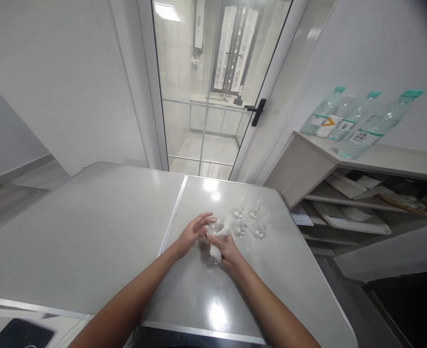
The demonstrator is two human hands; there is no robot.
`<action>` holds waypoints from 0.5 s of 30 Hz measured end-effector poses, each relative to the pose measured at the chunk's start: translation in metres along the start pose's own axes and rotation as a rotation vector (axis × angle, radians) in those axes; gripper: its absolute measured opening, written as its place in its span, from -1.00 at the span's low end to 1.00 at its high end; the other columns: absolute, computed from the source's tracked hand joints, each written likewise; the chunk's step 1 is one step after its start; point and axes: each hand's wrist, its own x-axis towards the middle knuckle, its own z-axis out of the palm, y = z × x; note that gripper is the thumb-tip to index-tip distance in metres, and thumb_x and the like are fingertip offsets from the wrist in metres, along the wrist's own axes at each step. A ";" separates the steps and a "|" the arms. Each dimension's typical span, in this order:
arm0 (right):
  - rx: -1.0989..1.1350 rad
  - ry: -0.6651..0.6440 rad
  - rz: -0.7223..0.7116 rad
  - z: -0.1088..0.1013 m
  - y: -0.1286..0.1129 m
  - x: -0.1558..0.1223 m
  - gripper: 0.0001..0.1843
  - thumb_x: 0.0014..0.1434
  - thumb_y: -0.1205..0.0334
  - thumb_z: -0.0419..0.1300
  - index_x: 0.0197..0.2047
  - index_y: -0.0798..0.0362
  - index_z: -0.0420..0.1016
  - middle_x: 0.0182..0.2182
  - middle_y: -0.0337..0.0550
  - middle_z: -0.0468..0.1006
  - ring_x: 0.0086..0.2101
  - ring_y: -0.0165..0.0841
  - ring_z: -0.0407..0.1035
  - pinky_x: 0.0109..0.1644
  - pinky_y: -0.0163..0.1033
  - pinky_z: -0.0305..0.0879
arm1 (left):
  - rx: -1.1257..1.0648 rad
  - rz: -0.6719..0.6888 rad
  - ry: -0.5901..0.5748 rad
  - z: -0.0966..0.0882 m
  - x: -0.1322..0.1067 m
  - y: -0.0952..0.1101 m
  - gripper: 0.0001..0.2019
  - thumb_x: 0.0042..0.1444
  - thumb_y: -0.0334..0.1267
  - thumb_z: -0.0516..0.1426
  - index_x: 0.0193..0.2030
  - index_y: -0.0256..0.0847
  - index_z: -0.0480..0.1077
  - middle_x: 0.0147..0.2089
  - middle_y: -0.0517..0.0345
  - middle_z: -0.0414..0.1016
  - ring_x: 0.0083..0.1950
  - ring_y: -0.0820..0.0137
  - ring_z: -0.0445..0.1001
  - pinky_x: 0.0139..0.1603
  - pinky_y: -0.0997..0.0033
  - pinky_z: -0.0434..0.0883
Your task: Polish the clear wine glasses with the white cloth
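Note:
A clear stemmed glass (215,226) is between my hands over the right part of the table, its foot low near the tabletop. I cannot tell whether the foot touches the table. My left hand (192,236) curves around the left side of the bowl, fingers reaching along the far rim. My right hand (228,250) is closed on a white cloth (215,252), pressed against the near and right side of the glass. Part of the cloth also sticks up at the right of the bowl. The palm side of the right hand is hidden.
Several clear stemmed glasses (259,233) are grouped right of my hands. A seam divides the grey table (100,237). Plastic bottles (367,133) top the shelf unit (307,162) at right. Behind the table is a glass door (184,87). A dark device (19,334) lies lower left.

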 end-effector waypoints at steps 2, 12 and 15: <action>-0.065 -0.089 0.040 0.004 -0.002 -0.004 -0.50 -0.14 0.21 0.63 -0.12 0.11 0.63 -0.33 -0.13 0.68 -0.39 -0.32 0.53 -0.32 -0.27 0.44 | -0.015 -0.028 -0.067 0.003 -0.001 -0.002 -0.36 0.22 0.06 0.30 0.35 -0.19 0.36 0.33 -0.27 0.46 0.37 -0.01 0.41 0.38 0.03 0.29; -0.056 -0.228 0.128 -0.004 0.003 -0.006 -0.50 -0.01 0.08 0.58 -0.11 0.09 0.52 -0.44 -0.20 0.62 -0.50 -0.37 0.48 -0.40 -0.29 0.41 | -0.127 0.025 0.007 0.001 -0.004 0.000 -0.41 0.22 -0.01 0.32 0.32 -0.20 0.39 0.29 -0.27 0.47 0.28 -0.03 0.51 0.32 0.00 0.38; -0.096 -0.186 0.119 -0.006 0.006 -0.004 -0.52 0.02 0.01 0.56 -0.12 0.08 0.53 -0.43 -0.19 0.61 -0.46 -0.35 0.47 -0.36 -0.26 0.41 | -0.126 0.023 0.042 0.001 -0.003 -0.002 -0.43 0.25 -0.01 0.30 0.32 -0.21 0.40 0.30 -0.28 0.46 0.26 0.00 0.52 0.31 0.02 0.39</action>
